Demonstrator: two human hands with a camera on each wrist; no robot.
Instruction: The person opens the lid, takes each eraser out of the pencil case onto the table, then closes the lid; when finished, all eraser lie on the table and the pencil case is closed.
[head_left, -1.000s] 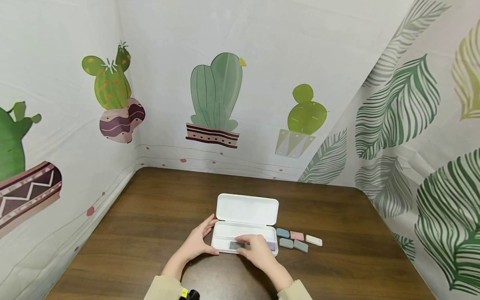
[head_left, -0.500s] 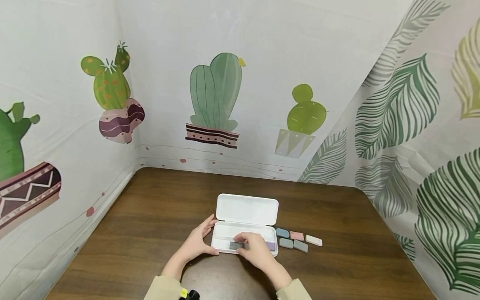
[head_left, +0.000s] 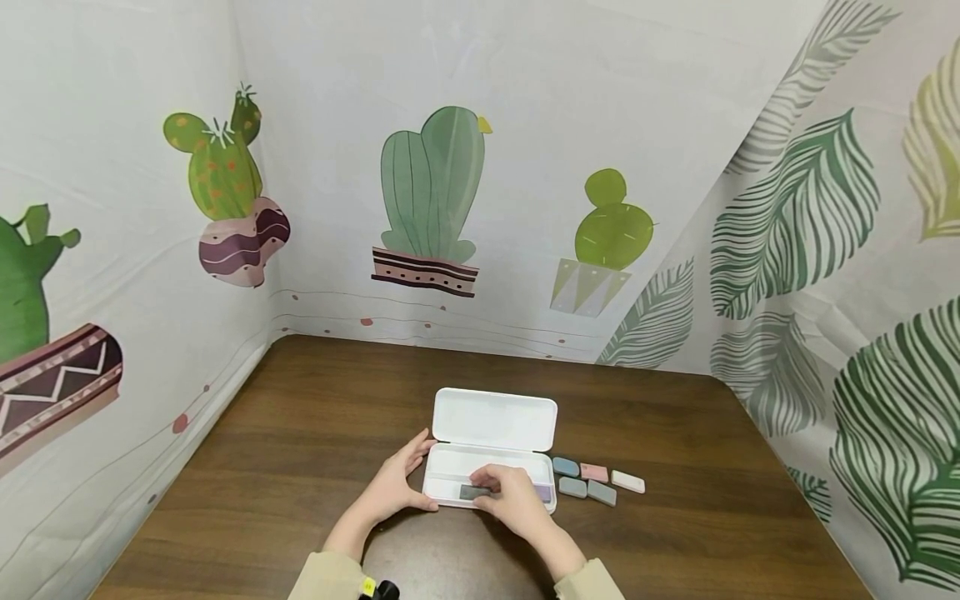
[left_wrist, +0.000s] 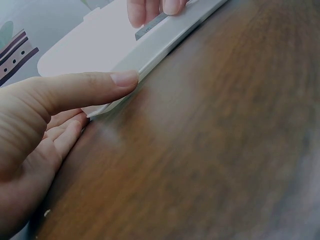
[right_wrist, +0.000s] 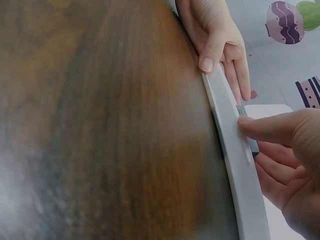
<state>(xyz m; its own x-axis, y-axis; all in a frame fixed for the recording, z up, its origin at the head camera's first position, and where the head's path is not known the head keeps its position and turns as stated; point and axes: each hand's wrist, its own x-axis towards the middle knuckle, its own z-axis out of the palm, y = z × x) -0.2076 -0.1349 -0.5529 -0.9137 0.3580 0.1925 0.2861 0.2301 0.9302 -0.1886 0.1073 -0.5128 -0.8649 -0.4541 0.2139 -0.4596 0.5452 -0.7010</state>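
A white pencil case point(head_left: 457, 458) lies opened on the table, its lid point(head_left: 495, 419) tipped back away from me. My left hand point(head_left: 392, 485) holds the case's left end, thumb at the front corner and fingers along the side. Inside the front of the case, my right hand point(head_left: 516, 502) pinches a dark grey eraser-like block point(head_left: 469, 492) between thumb and fingers. The right wrist view shows the thumb on this block point(right_wrist: 254, 147) just behind the front wall. A purple block point(head_left: 542, 492) sits at the case's right end, partly hidden by the right hand.
Right of the case lie several small blocks: a blue one point(head_left: 566, 467), a pink one point(head_left: 594, 472), a white one point(head_left: 627, 481) and two grey ones, one grey block point(head_left: 572, 487) close to the case. The brown table point(head_left: 337, 400) meets a patterned cloth point(head_left: 322, 208) at its back.
Almost nothing differs. The right hand's fingers shift very slightly over the dark grey block; the left hand and the case stay where they were.
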